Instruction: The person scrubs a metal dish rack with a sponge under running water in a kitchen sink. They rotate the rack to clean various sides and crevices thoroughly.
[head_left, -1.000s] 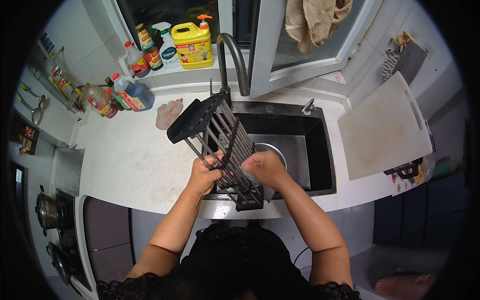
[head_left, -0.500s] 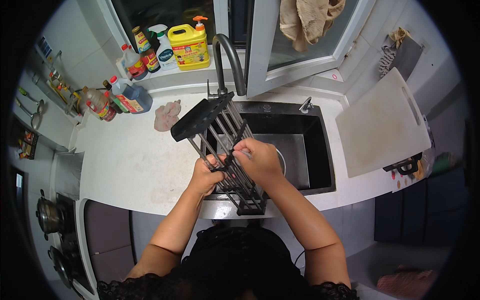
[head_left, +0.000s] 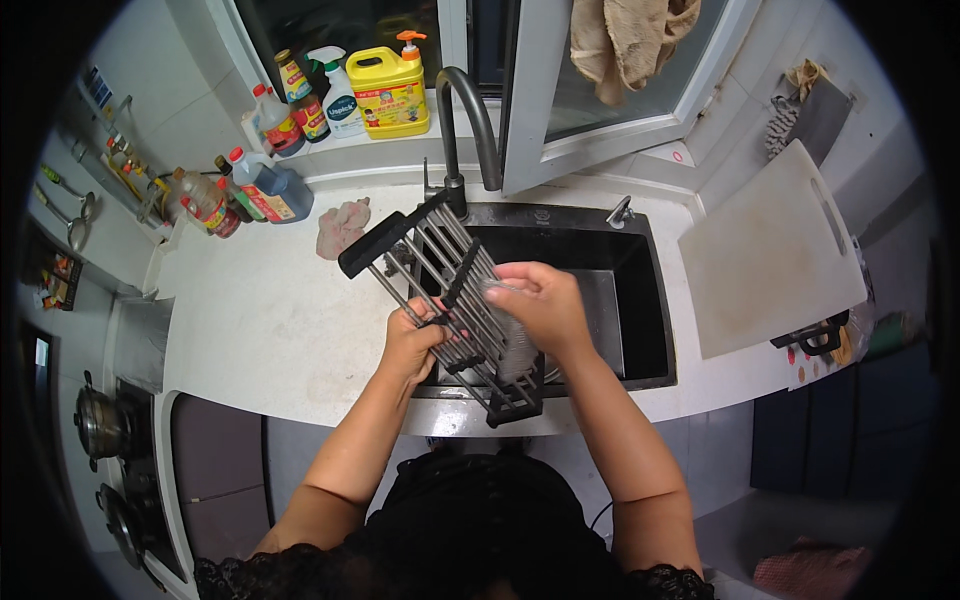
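My left hand [head_left: 413, 343] is closed around the rods of a metal drain rack [head_left: 455, 268], with its fingers wrapped between the bars. The rack has thin steel rods and black plastic end pieces. It is held tilted over the left side of the black sink [head_left: 655, 300], its lower end reaching past the counter's front edge. My right hand [head_left: 545, 305] is closed at the rack's right side, thumb and fingers pinched on a pale grey, bristly strip [head_left: 517, 350] that lies along the rods. The exact kind of this strip is unclear.
A dark tap [head_left: 470, 110] arches behind the rack. On the white counter [head_left: 250, 330] lie a crumpled pinkish cloth [head_left: 343, 228] and, at the back left, several bottles [head_left: 270, 190]. A yellow jug [head_left: 390, 95] stands on the sill. A cutting board [head_left: 770, 255] leans at the right.
My right hand has moved slightly right and away from the rods, and the pale bristly strip now shows below it. The rack has turned a little; my left hand keeps its grip.
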